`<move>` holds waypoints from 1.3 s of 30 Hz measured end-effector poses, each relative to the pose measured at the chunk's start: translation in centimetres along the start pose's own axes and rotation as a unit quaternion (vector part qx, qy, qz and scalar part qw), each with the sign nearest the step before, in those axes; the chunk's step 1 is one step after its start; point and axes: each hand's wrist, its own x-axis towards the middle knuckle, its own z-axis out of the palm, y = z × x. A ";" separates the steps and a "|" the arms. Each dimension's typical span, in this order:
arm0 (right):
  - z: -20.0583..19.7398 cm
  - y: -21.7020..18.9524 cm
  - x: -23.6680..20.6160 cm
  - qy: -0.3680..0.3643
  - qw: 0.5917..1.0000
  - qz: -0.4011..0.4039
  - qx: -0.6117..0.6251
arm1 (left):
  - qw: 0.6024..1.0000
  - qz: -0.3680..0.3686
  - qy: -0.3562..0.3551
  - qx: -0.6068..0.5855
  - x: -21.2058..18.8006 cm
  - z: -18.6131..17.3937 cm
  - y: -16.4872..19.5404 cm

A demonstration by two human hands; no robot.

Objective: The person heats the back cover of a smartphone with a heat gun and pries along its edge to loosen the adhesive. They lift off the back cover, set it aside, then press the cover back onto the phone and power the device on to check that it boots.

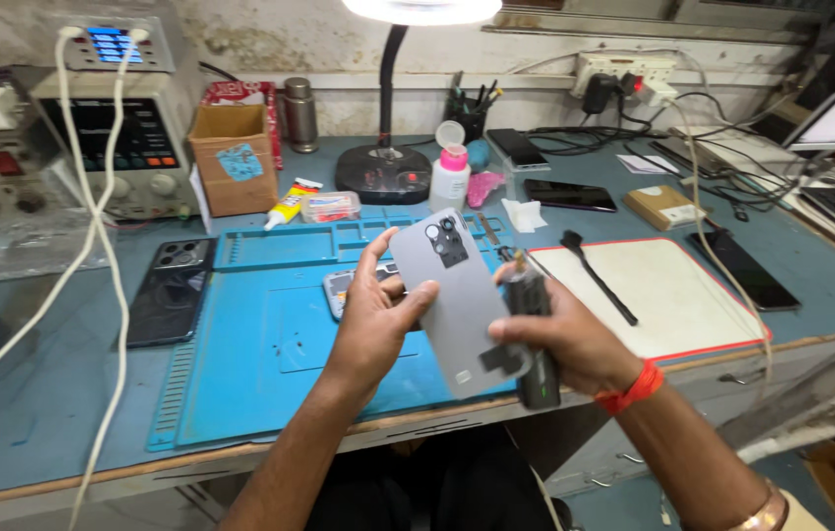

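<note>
The left hand (pixel 370 320) is gripping a grey phone (pixel 462 300), back up, above the near edge of the blue mat (pixel 240 364); the right hand (pixel 570 339) is clenching a black driver (pixel 534 339) and touching the phone's right edge; a black phone (pixel 170 290) is lying left of the mat; a white pad (pixel 663 295) with a brush (pixel 596 275) is lying to the right; a lamp base (pixel 383 172) is sitting far behind.

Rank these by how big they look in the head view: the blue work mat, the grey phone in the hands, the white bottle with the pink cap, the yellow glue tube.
1. Blue work mat
2. Grey phone, though held nearer the camera, so it looks enlarged
3. White bottle with the pink cap
4. Yellow glue tube
</note>
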 end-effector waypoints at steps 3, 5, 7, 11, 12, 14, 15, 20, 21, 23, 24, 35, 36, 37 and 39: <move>1.7 0.7 -0.5 -0.006 0.999 0.041 -0.023 | 0.998 0.025 -0.009 0.055 -0.1 -2.5 1.0; 1.6 0.8 -0.9 -0.009 0.998 0.052 -0.044 | 0.990 -0.006 -0.038 0.135 -0.3 -4.3 1.7; 0.9 1.0 -1.5 -0.007 0.995 0.072 -0.074 | 0.974 -0.037 -0.066 0.213 -0.4 -5.5 1.9; -0.7 1.8 -3.2 -0.003 0.977 0.111 -0.182 | 0.918 -0.052 -0.125 0.372 -0.5 -6.2 1.8; -1.0 2.0 -3.7 -0.004 0.969 0.116 -0.218 | 0.900 -0.043 -0.139 0.412 -0.4 -6.0 1.8; -1.7 2.5 -4.8 -0.005 0.965 0.120 -0.233 | 0.867 -0.096 -0.171 0.459 -0.3 -5.6 1.7; -1.8 2.9 -5.4 -0.007 0.963 0.122 -0.239 | 0.848 -0.123 -0.186 0.481 -0.4 -5.4 1.7; -2.2 3.7 -7.6 0.016 0.954 0.142 -0.263 | 0.851 -0.075 -0.136 0.502 -0.2 -4.5 1.1; -2.1 3.7 -7.9 0.023 0.951 0.146 -0.273 | 0.860 -0.070 -0.119 0.491 -0.1 -4.4 0.9; -1.6 3.9 -8.2 0.037 0.946 0.165 -0.276 | 0.924 -0.058 -0.096 0.365 0.0 -4.2 0.5; -1.4 4.0 -8.2 0.044 0.944 0.172 -0.277 | 0.949 -0.051 -0.083 0.300 0.0 -4.2 0.3; 1.0 5.9 -10.2 -0.022 0.881 0.060 -0.469 | 0.949 -0.057 -0.014 0.311 -2.0 -2.7 -0.3; 1.0 6.0 -10.3 -0.026 0.882 0.048 -0.469 | 0.951 -0.054 -0.019 0.304 -2.0 -2.7 -0.3; 1.0 5.9 -10.4 -0.011 0.883 0.058 -0.466 | 0.951 -0.053 -0.052 0.300 -2.0 -2.8 -0.2; 0.8 5.4 -10.8 0.018 0.884 0.079 -0.461 | 0.949 -0.054 -0.116 0.289 -1.9 -3.3 0.3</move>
